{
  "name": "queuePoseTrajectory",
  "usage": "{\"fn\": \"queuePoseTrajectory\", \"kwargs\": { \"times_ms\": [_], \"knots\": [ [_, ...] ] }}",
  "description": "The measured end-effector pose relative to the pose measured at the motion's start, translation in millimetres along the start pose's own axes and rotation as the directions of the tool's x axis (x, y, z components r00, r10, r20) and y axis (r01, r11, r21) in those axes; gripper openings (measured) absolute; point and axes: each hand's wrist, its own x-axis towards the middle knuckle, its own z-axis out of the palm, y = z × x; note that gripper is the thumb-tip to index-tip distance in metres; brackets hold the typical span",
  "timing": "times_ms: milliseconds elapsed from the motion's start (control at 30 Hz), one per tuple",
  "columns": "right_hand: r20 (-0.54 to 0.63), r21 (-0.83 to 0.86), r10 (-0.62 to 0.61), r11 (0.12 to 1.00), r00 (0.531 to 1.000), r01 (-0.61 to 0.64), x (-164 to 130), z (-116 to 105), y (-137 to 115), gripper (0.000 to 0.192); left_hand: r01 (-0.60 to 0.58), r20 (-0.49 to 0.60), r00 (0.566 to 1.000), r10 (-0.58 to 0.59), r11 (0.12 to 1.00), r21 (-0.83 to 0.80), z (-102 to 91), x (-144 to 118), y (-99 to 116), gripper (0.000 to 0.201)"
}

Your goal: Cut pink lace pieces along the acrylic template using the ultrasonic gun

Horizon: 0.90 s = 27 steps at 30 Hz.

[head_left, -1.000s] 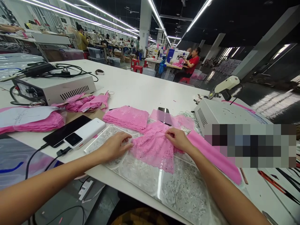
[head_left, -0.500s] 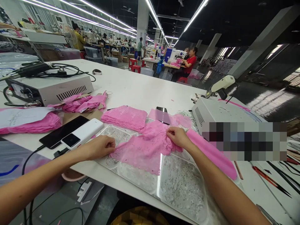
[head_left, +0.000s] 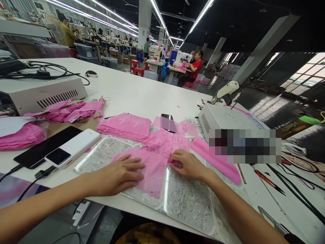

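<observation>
A thin pink lace fabric piece (head_left: pixel 154 169) lies spread over a clear plastic-covered board (head_left: pixel 190 200). My left hand (head_left: pixel 124 173) rests flat on its left part, fingers spread. At the right edge of the lace, my right hand (head_left: pixel 186 164) has its fingers curled with the fingertips pressed together on the fabric; what sits between them is partly hidden. Just behind is a neat stack of pink lace pieces (head_left: pixel 124 126). A folded pink cloth strip (head_left: pixel 215 161) lies right of my right hand.
A white power bank (head_left: pixel 76 145) and a black phone (head_left: pixel 48 145) lie at left, near a grey vented box (head_left: pixel 48 95). Another grey box (head_left: pixel 220 118) stands at right. Red-handled scissors (head_left: pixel 269 181) lie on the white table (head_left: pixel 132 91). Co-workers sit at machines beyond.
My left hand has opened from a pinch and now lies flat on the lace, further right. My right hand has come down nearer along the fabric's right edge. The view has shifted right.
</observation>
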Motion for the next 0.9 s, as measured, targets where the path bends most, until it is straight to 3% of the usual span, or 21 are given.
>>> {"fn": "queuePoseTrajectory", "kwargs": {
  "times_ms": [167, 267, 333, 500, 633, 733, 800, 900],
  "knots": [
    [-0.141, 0.117, 0.088, 0.991, 0.986, -0.071, 6.9, -1.1, 10.6, 0.012, 0.009, -0.062, 0.998, -0.012, 0.999, -0.044, -12.1, 8.8, -2.5, 0.026],
    [-0.238, 0.215, 0.162, 0.97, 0.958, -0.11, 16.2, -8.3, 13.5, 0.014, 0.019, -0.137, 0.99, -0.029, 0.997, -0.073, -11.7, 38.8, -1.0, 0.033],
    [-0.283, 0.272, 0.211, 0.953, 0.936, -0.133, 21.5, -12.4, 14.1, 0.016, 0.011, -0.128, 0.992, -0.021, 0.997, -0.078, -9.1, 65.5, -4.8, 0.038],
    [-0.346, 0.365, 0.331, 0.909, 0.878, -0.199, 21.1, -18.1, 27.6, 0.019, 0.122, -0.08, 0.989, -0.121, 0.993, 0.0, 2.6, 109.9, -37.8, 0.046],
    [-0.357, 0.386, 0.416, 0.881, 0.836, -0.274, 5.9, -19.6, 55.1, 0.024, 0.153, -0.068, 0.987, -0.149, 0.986, 0.066, 11.4, 108.4, -63.4, 0.037],
    [-0.376, 0.33, 0.426, 0.891, 0.823, -0.311, -5.8, -19.3, 68.0, 0.021, 0.155, -0.081, 0.986, -0.147, 0.984, 0.091, 13.5, 104.0, -70.5, 0.035],
    [-0.403, 0.263, 0.394, 0.914, 0.826, -0.308, -10.5, -19.8, 64.7, 0.014, 0.147, -0.093, 0.986, -0.139, 0.985, 0.092, 13.7, 104.1, -70.2, 0.035],
    [-0.417, 0.17, 0.285, 0.957, 0.863, -0.234, -12.0, -20.0, 41.4, 0.024, 0.128, -0.13, 0.985, -0.117, 0.989, 0.076, 13.9, 107.2, -65.4, 0.034]
  ]
}}
